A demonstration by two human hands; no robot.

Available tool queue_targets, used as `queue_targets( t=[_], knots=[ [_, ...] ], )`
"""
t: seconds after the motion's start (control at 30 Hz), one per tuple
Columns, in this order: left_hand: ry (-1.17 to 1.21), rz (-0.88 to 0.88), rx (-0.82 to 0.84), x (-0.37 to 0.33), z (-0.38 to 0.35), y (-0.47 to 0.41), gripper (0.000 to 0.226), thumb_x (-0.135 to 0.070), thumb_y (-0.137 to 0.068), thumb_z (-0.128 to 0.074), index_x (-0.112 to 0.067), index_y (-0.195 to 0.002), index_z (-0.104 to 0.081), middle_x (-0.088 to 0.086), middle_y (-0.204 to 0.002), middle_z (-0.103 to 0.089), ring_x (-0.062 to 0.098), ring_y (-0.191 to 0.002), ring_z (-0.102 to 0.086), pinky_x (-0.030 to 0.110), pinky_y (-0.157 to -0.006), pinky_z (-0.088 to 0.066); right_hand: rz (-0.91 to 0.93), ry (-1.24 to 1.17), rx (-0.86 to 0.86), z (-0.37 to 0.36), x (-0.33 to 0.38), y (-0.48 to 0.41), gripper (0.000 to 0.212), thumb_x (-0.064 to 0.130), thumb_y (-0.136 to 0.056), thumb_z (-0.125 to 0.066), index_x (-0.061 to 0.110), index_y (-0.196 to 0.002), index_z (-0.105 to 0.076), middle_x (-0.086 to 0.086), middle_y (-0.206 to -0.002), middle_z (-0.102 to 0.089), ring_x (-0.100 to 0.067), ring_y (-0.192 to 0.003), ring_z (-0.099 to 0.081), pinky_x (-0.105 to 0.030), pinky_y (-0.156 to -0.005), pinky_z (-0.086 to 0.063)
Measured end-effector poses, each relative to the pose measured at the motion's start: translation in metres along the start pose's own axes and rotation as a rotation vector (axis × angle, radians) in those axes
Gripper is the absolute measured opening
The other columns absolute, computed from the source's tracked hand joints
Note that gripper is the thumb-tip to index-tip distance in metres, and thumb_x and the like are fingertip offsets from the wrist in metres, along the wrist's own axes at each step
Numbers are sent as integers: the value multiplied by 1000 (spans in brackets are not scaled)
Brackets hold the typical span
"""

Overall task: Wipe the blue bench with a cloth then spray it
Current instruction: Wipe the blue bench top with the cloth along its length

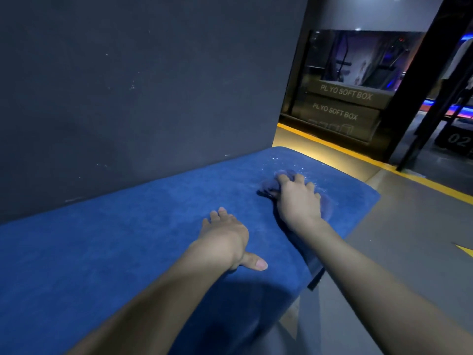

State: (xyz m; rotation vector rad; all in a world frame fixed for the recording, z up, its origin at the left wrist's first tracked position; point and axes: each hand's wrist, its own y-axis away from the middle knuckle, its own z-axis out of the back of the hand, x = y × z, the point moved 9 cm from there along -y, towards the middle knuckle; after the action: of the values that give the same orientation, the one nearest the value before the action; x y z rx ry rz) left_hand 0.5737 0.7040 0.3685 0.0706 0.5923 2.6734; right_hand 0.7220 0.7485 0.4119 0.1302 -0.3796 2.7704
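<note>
The wiping step is judged in hand. A bunched cloth (268, 184) is pressed under the right hand (298, 198) at right of centre on the bench (128, 239). The left hand (225, 237) lies flat, fingers spread, empty. No spray bottle is seen; droplets glisten beyond the cloth, so further strokes there seem called for.

Head view: close above bench (128, 252), facing forward-down.

I see a deep blue bench (128, 239) with pale speckles at its far end, and on it a dark blue cloth (268, 184). The wall (140, 85) behind is dark grey. The floor (409, 226) is grey, with a yellow stripe (384, 166). 2 dark boxes (345, 103) carry pale lettering.
</note>
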Motion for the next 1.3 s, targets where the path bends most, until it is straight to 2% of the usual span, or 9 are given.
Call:
queue_targets(
  t=[0.13,0.2,0.33,0.5,0.73,0.83,0.93,1.03,1.3],
  knots=[
    [-26,-8,-20,-2,2,-1,103,-65,-80,-49,6,-147,-15,24,-158,0,38,-146,-6,41,-117,-16,276,16,17,-8,56,30,39,31,-97,-43,26,-136,-39,-10,-135,-40,-36,-120,-41,-44,-94,-37],
    [-35,-21,-18,-3,3,-1,99,-65,-81,-48,4,-146,-21,24,-158,-1,37,-146,-7,40,-116,-19,300,14,42,-14,58,36,42,36,-97,-42,29,-138,-37,-8,-138,-39,-35,-121,-41,-45,-98,-34],
    [-2,-23,-15,-1,3,0,105,-67,-80,-49,2,-149,-11,22,-159,6,34,-148,1,39,-119,-14,159,6,27,-12,7,20,43,39,-96,-44,33,-137,-37,-6,-141,-38,-36,-123,-41,-46,-101,-34],
    [55,-48,-53,2,-2,4,108,-67,-79,-48,1,-150,-3,20,-159,9,32,-149,4,38,-122,-9,-102,8,43,-1,-56,6,36,20,-97,-41,24,-133,-42,-14,-137,-38,-41,-121,-38,-52,-99,-33],
    [105,-55,-100,5,2,4,107,-69,-76,-52,-1,-149,-15,18,-160,2,31,-149,-2,38,-121,-12,193,-26,105,-7,-6,25,42,43,-96,-42,31,-136,-42,-5,-138,-45,-36,-120,-44,-45,-100,-37],
    [148,-96,-114,7,3,6,100,-68,-79,-48,0,-146,-21,16,-160,-2,29,-149,-2,38,-120,-12,175,-86,97,-4,-3,30,40,43,-95,-45,29,-132,-47,-6,-137,-49,-37,-120,-46,-46,-100,-37],
    [190,-135,-129,17,4,14,97,-64,-85,-40,-5,-151,-2,10,-160,11,25,-149,10,37,-121,-2,163,-98,56,-5,9,40,41,44,-94,-44,29,-133,-47,-7,-136,-52,-36,-119,-49,-46,-100,-38],
    [158,-138,-163,38,4,26,89,-60,-90,-36,-9,-152,0,6,-160,15,21,-148,15,37,-121,3,109,-104,32,-6,18,44,40,42,-96,-43,26,-132,-48,-9,-133,-53,-35,-118,-50,-45,-98,-38],
    [122,-55,-83,82,-16,48,83,-55,-93,-34,-9,-152,0,8,-161,11,21,-149,8,33,-123,-2,-85,-159,134,-23,53,9,35,38,-99,-37,18,-125,-48,-14,-138,-44,-39,-131,-34,-57,-107,-24]
  ],
)
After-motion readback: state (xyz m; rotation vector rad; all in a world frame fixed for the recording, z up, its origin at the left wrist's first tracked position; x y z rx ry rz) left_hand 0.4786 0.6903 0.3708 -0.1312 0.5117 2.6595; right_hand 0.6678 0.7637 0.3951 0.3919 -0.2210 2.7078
